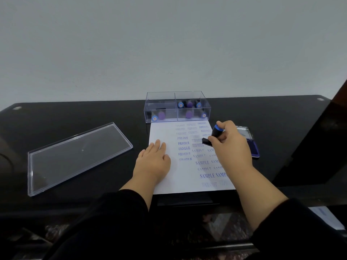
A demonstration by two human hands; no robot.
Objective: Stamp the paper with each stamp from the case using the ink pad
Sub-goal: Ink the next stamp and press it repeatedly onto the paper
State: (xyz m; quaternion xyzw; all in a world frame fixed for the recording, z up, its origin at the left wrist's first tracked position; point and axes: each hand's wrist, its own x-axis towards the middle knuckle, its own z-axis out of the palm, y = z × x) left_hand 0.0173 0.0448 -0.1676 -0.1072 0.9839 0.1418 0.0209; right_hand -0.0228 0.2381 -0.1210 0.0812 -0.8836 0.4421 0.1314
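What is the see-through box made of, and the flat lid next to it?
The box looks like clear hard plastic: the stamps inside show through its shiny walls. The lid looks the same, since the dark table shows through it and its edges catch light. It could be glass.

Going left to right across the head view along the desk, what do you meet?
Clear lid → left hand flat on the paper → stamp gripped by the right hand → ink pad. The stamp case sits behind the paper, so it is left out.
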